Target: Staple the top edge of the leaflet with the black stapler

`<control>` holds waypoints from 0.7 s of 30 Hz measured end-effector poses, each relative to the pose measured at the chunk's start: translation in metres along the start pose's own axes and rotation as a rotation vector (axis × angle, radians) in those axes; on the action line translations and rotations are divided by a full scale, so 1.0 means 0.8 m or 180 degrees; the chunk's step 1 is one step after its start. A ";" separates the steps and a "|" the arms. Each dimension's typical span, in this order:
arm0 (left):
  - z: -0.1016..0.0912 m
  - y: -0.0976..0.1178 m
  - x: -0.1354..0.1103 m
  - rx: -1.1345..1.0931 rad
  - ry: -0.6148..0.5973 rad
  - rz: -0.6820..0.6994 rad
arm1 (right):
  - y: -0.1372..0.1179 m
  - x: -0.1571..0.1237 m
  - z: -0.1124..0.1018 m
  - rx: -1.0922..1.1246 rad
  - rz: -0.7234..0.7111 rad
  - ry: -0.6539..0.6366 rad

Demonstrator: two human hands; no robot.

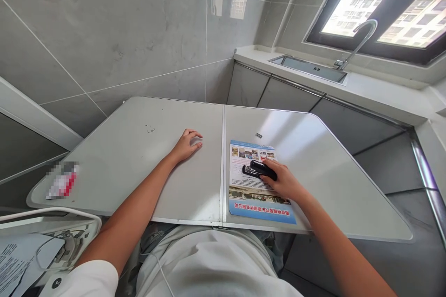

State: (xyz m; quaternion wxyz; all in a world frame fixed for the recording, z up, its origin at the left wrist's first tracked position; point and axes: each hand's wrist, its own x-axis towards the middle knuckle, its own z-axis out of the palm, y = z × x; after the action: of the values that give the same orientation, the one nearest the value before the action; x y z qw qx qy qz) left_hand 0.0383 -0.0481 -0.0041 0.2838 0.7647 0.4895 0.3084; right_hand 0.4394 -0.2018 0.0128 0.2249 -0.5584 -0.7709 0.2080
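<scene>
My right hand is closed around the rear of a black stapler. The stapler's front end points left and its jaws are apart. Beneath it lies a printed leaflet with blue edges and small photos, on the right half of the folding table. My left hand rests on the left half of the table, fingers loosely curled with a gap to the thumb and nothing between them. Past the leaflet's far edge sits a short strip of staples.
The pale folding table has a metal seam down its middle. Small dark bits lie on its left half, and a blurred red-and-white item at the left end. A white basket holds papers at lower left. Behind, a counter has a sink.
</scene>
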 end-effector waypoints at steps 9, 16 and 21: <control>-0.002 -0.001 0.000 -0.0033 -0.0287 -0.0118 | 0.042 0.050 -0.049 0.0525 0.0414 0.0412; -0.002 -0.004 0.000 0.0075 -0.0219 -0.0107 | 0.058 0.126 0.015 -0.0969 -0.0058 0.0277; -0.001 0.000 -0.001 0.0134 -0.0271 -0.0044 | 0.054 0.126 0.034 -0.0815 -0.0429 -0.0199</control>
State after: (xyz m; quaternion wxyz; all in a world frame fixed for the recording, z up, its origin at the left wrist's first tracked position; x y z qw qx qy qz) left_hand 0.0377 -0.0486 -0.0040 0.2903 0.7795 0.4886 0.2633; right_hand 0.4295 -0.0951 -0.0223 0.1412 -0.5227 -0.8335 0.1097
